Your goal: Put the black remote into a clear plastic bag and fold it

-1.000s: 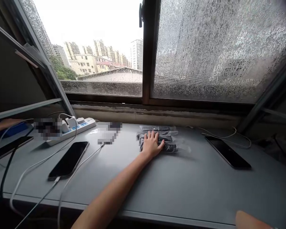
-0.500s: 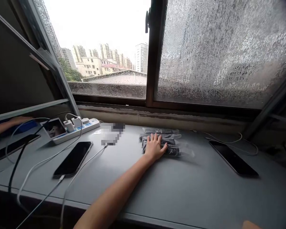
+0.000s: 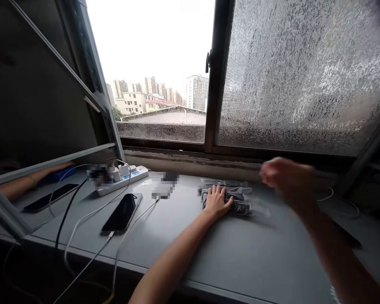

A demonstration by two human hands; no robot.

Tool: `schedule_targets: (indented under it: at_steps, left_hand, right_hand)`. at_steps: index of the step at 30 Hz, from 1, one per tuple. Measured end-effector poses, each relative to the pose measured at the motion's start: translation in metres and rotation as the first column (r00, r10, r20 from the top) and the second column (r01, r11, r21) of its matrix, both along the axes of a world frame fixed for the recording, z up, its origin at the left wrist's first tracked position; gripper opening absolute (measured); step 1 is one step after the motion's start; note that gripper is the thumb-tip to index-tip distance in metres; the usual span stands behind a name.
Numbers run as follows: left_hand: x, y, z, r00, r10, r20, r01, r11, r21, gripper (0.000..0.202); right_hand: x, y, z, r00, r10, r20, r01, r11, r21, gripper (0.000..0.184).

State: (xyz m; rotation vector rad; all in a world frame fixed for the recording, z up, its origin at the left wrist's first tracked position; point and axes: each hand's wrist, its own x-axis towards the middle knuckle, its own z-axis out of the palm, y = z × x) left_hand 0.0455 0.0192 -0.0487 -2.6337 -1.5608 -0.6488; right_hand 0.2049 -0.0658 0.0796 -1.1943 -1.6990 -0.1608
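Observation:
Several dark items in clear plastic bags [image 3: 243, 209] lie side by side on the grey tabletop [image 3: 240, 253], close to the window wall. Flat on top of them rests my left hand [image 3: 218, 202], its fingers spread and pointing away from me. It covers part of the bags, so what the dark items are cannot be made out. My right hand [image 3: 286, 177] is raised over the right side of the table, apart from the bags. Motion blurs it, and its fingers cannot be told apart. Beneath my right forearm a dark phone [image 3: 348, 234] is partly hidden.
A phone [image 3: 122, 214] on a white cable lies left of centre, before a power strip [image 3: 139, 174] with plugs. Another phone [image 3: 52, 197] and another person's arm [image 3: 28, 182] are farther left, beyond a metal frame [image 3: 106, 112]. Loose cables hang over the front edge.
My right hand has risen from the bottom right corner to above the table's right side. My left hand stays on the bags. The whole view has shifted, moving things rightward.

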Motion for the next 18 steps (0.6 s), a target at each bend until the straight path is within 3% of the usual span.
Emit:
schedule_targets:
  at_steps: [2,4,7,10,13,18]
  left_hand:
    - [-0.003,0.002,0.000,1.000,0.005,0.017,-0.005,1.000,0.012,0.054]
    - [-0.008,0.005,0.001,0.998,0.040,0.041,-0.041,0.999,0.024,0.053]
    - [-0.015,0.010,0.001,0.990,0.131,0.060,-0.132,0.991,0.012,0.051]
    - [-0.019,0.013,0.000,0.981,0.188,0.037,-0.187,0.982,-0.023,0.052]
    - [-0.020,0.012,0.000,0.985,0.174,-0.010,-0.174,0.984,-0.033,0.053]
    - [-0.018,0.008,0.005,0.984,0.169,-0.053,-0.171,0.984,-0.038,0.054]
  right_hand:
    - [-0.005,0.014,-0.017,0.989,-0.086,0.119,0.106,0.979,-0.176,0.030]
    - [-0.007,0.033,-0.044,0.962,-0.108,0.250,0.192,0.922,-0.337,0.028]
    - [-0.004,0.056,-0.091,0.936,-0.011,0.352,0.187,0.863,-0.469,0.042]
    - [-0.001,0.066,-0.123,0.910,-0.034,0.414,0.287,0.772,-0.568,0.057]
    - [-0.001,0.064,-0.133,0.917,-0.007,0.398,0.290,0.698,-0.655,0.063]
    - [0.000,0.060,-0.126,0.946,0.044,0.320,0.210,0.669,-0.713,0.065]
